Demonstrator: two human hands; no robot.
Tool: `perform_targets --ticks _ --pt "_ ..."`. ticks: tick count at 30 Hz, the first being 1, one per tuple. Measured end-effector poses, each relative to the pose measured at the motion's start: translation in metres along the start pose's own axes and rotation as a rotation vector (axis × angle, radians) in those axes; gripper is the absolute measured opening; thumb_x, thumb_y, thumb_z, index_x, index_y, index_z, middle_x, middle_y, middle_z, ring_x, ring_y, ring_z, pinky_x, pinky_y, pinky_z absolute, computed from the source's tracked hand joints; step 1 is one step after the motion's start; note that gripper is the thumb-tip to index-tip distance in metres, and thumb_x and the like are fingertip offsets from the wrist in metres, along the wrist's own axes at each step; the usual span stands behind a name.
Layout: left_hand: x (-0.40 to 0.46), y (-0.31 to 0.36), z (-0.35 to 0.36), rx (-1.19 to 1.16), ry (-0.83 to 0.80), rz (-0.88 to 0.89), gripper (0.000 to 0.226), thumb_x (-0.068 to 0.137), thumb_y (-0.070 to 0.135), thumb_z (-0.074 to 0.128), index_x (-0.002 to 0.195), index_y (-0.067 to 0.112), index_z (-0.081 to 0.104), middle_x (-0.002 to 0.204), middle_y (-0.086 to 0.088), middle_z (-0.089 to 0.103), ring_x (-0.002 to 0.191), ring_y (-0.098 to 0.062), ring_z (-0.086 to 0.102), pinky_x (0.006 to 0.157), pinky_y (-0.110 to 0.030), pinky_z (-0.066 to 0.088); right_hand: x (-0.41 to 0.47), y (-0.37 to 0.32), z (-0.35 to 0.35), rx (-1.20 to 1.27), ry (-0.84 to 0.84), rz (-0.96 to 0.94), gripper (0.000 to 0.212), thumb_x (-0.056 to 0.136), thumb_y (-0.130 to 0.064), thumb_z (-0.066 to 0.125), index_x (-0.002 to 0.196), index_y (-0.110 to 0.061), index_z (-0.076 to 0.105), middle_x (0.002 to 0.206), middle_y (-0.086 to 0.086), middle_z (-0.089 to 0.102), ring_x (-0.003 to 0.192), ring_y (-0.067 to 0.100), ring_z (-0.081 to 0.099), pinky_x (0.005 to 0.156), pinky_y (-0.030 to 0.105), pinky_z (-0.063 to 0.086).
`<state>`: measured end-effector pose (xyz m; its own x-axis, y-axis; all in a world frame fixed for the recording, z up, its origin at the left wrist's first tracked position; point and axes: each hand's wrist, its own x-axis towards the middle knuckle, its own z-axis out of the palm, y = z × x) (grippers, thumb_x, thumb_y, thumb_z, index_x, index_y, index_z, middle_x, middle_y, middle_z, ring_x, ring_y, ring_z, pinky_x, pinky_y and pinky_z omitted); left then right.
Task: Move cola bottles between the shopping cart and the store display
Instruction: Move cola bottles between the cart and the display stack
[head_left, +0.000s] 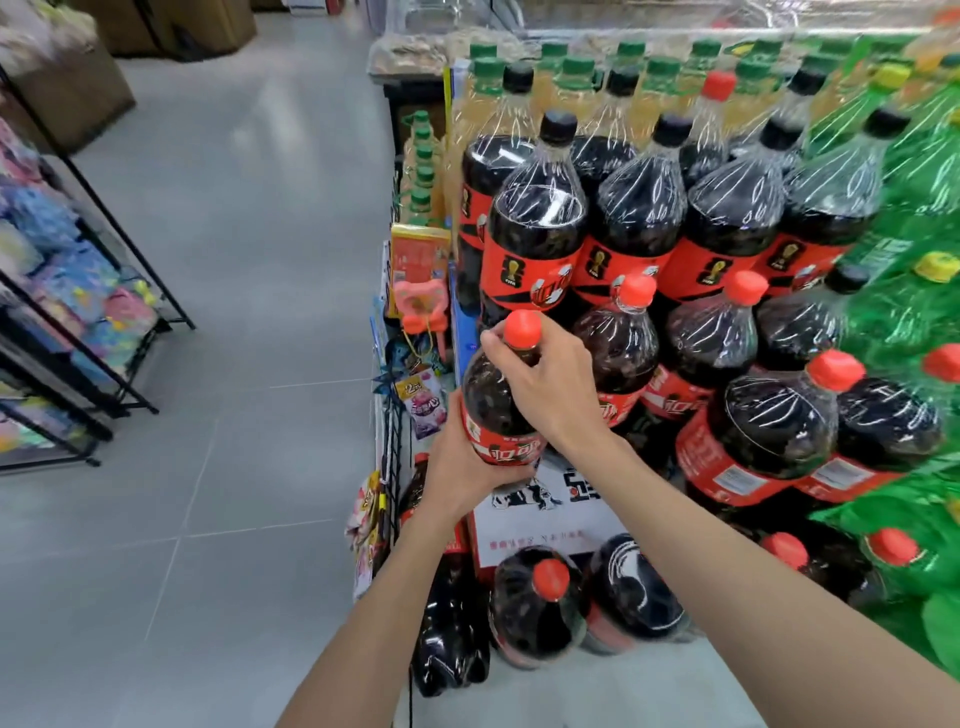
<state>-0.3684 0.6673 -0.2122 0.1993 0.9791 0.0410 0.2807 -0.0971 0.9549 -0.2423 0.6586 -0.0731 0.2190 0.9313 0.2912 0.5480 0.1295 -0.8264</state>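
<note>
Both forearms reach in from the bottom edge toward the display, a tall stack of shrink-wrapped cola packs, black caps on top rows, red caps lower. Green soda packs fill the display's right side; yellow drinks with green caps sit along its back edge. Grey tile floor takes the left half. Black wire rack with pastel packets stands at the far left edge. More red-cap cola lies low at the display's front edge, one bottle beside a white printed box. Snack packets hang on the display's left side.

Held bottle, red cap, red label, is upright at the display's front left corner, apparently off the stack. Right hand has its grip curled round the neck just under the cap. Left hand cups the label band from below, fingers wrapped around it.
</note>
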Motion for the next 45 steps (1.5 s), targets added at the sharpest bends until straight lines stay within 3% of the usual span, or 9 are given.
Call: perform_targets --ticks 5,9,14,19,23,28,37,41,45 --pt "0.015 0.002 0.000 0.042 -0.011 -0.022 0.106 0.044 0.056 0.098 0.120 0.076 0.027 0.116 0.044 0.061 0.106 0.021 0.060 0.087 -0.012 0.052 0.017 0.001 0.003 0.018 -0.024 0.018 0.028 0.096 -0.047 0.063 0.095 -0.020 0.069 0.087 -0.009 0.070 0.085 0.009 0.062 0.072 0.026 0.042" --pt "0.026 0.003 0.001 0.036 -0.040 -0.028 0.119 0.044 0.060 0.095 0.140 0.050 0.025 0.124 0.035 0.055 0.107 0.025 0.056 0.092 -0.016 0.050 0.024 0.000 0.001 -0.004 -0.063 -0.001 0.026 0.098 -0.045 0.062 0.101 -0.019 0.064 0.098 -0.004 0.066 0.097 0.014 0.060 0.080 0.027 0.041" --pt "0.032 0.002 0.002 0.030 -0.044 -0.042 0.142 0.049 0.059 0.097 0.162 0.028 0.016 0.157 0.003 0.049 0.143 -0.015 0.051 0.114 -0.044 0.048 0.012 0.004 0.002 -0.197 -0.013 -0.113 0.044 0.091 -0.033 0.075 0.120 -0.006 0.055 0.118 0.008 0.051 0.116 0.025 0.048 0.101 0.034 0.041" --pt "0.031 0.000 0.004 0.002 -0.011 -0.042 0.108 0.048 0.058 0.094 0.131 0.071 0.026 0.125 0.038 0.057 0.113 0.020 0.057 0.086 -0.006 0.049 -0.006 0.003 0.006 -0.159 -0.008 -0.094 0.059 0.093 -0.025 0.073 0.141 -0.007 0.046 0.134 0.006 0.050 0.130 0.023 0.047 0.108 0.032 0.039" --pt "0.026 0.004 0.008 -0.119 -0.017 -0.060 0.117 0.054 0.038 0.099 0.151 0.034 0.033 0.143 0.005 0.060 0.130 -0.011 0.061 0.106 -0.029 0.052 -0.007 0.000 -0.003 -0.136 -0.042 -0.050 0.065 0.096 -0.024 0.069 0.152 -0.009 0.038 0.150 0.004 0.045 0.142 0.020 0.040 0.117 0.035 0.034" --pt "0.025 0.005 0.008 -0.107 -0.049 -0.128 0.110 0.067 0.014 0.099 0.154 0.024 0.032 0.140 0.004 0.061 0.123 -0.007 0.063 0.110 -0.036 0.053 -0.012 0.000 -0.018 -0.141 -0.073 0.021 0.070 0.102 -0.026 0.060 0.160 -0.009 0.025 0.165 0.004 0.031 0.152 0.018 0.028 0.121 0.030 0.024" --pt "-0.003 0.045 0.003 -0.221 0.116 -0.251 0.123 0.066 -0.005 0.095 0.162 0.013 0.019 0.149 -0.004 0.050 0.139 -0.020 0.051 0.111 -0.030 0.046 -0.045 0.004 -0.046 0.013 -0.010 0.080 0.042 0.100 -0.018 0.061 0.141 -0.012 0.055 0.137 0.002 0.060 0.108 0.008 0.064 0.097 0.030 0.052" --pt "-0.042 0.077 0.003 -0.257 0.249 -0.295 0.088 0.079 0.011 0.091 0.151 0.020 0.042 0.150 -0.006 0.054 0.140 -0.022 0.052 0.112 -0.036 0.047 -0.062 0.007 -0.056 0.032 0.048 0.122 0.022 0.099 -0.020 0.063 0.120 -0.017 0.068 0.119 -0.003 0.067 0.087 -0.002 0.063 0.090 0.034 0.054" --pt "-0.089 0.113 0.018 -0.358 0.361 -0.234 0.038 0.091 0.012 0.080 0.122 0.020 0.061 0.117 -0.002 0.071 0.109 -0.008 0.069 0.094 -0.029 0.051 -0.090 0.005 -0.080 0.251 0.094 0.217 0.013 0.099 -0.019 0.063 0.111 -0.017 0.068 0.102 0.001 0.071 0.085 0.018 0.072 0.087 0.041 0.058"
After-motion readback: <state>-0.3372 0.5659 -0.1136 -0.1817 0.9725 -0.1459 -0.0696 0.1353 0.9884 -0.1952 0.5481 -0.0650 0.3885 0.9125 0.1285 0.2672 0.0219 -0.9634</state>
